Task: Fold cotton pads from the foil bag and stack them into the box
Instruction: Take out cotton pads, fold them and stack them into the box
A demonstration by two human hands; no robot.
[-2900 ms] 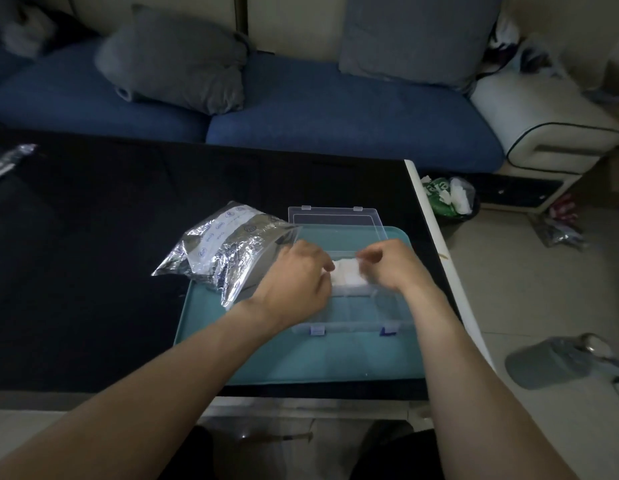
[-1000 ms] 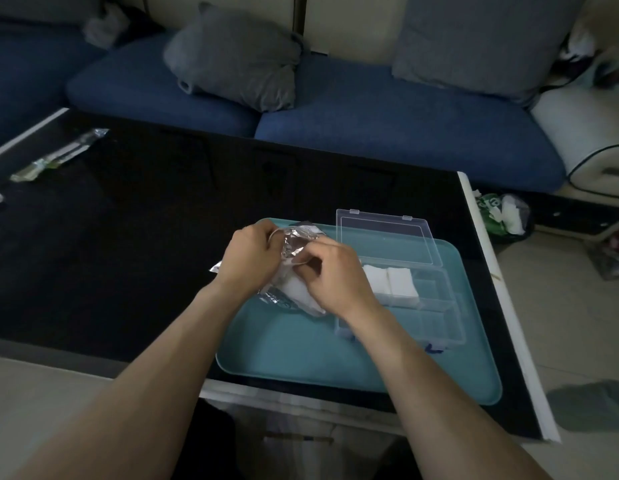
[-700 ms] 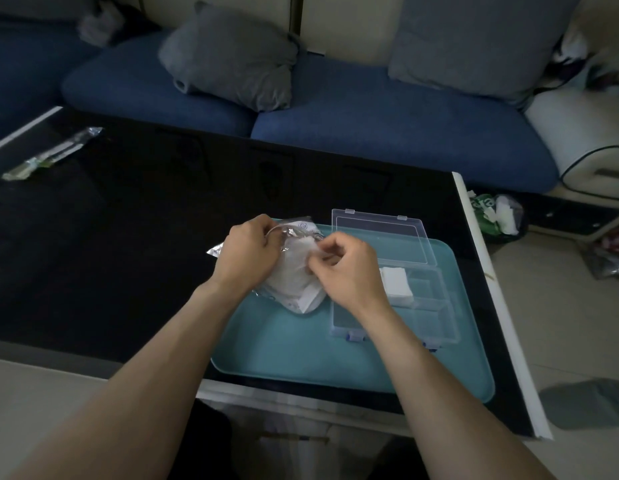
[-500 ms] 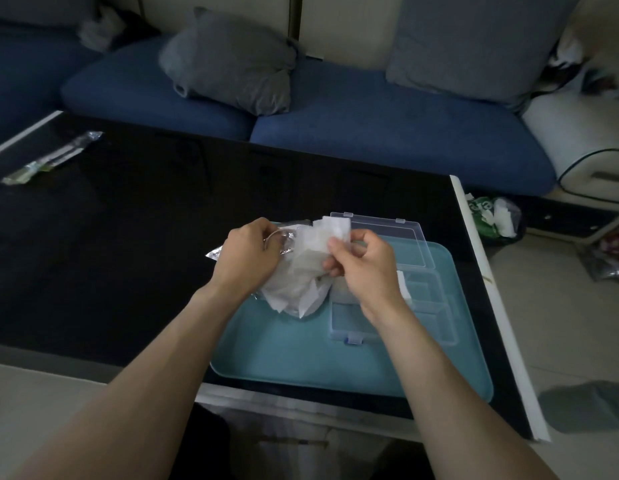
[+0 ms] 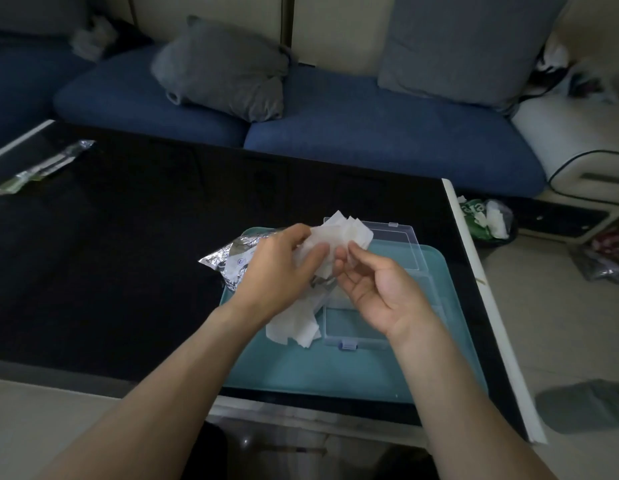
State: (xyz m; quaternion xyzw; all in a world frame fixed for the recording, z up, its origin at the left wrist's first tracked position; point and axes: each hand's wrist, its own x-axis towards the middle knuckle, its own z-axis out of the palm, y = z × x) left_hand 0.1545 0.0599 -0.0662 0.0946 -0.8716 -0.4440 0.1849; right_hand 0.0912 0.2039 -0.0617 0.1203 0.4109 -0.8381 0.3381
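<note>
- Left hand [image 5: 277, 271] raised over the left part of the teal tray [image 5: 336, 372], back toward the camera, fingers curled round a bunch of white cotton pads [image 5: 339, 235] that fans out above its fingertips.
- Right hand [image 5: 381, 289] just right of the left hand, palm turned up, thumb and forefinger pinching the lower edge of the same bunch; its other fingers loosely curled.
- The held pads are over the tray's far half, in front of the open lid of the clear plastic box [image 5: 356, 323].
- More loose white pads [image 5: 294, 327] hang or lie below the left hand, reaching the tray surface just left of the box; whether they rest flat cannot be told.
- Foil bag [image 5: 228, 256] crumpled at the tray's far left corner, partly behind the left hand, its end jutting onto the black bench [image 5: 110, 254].
- Box sits on the right half of the tray, lid tilted back; its near compartment shows nothing inside, the rest is covered by the right hand.
- A long foil wrapper [image 5: 41, 168] lies on the bench well left of the tray.
</note>
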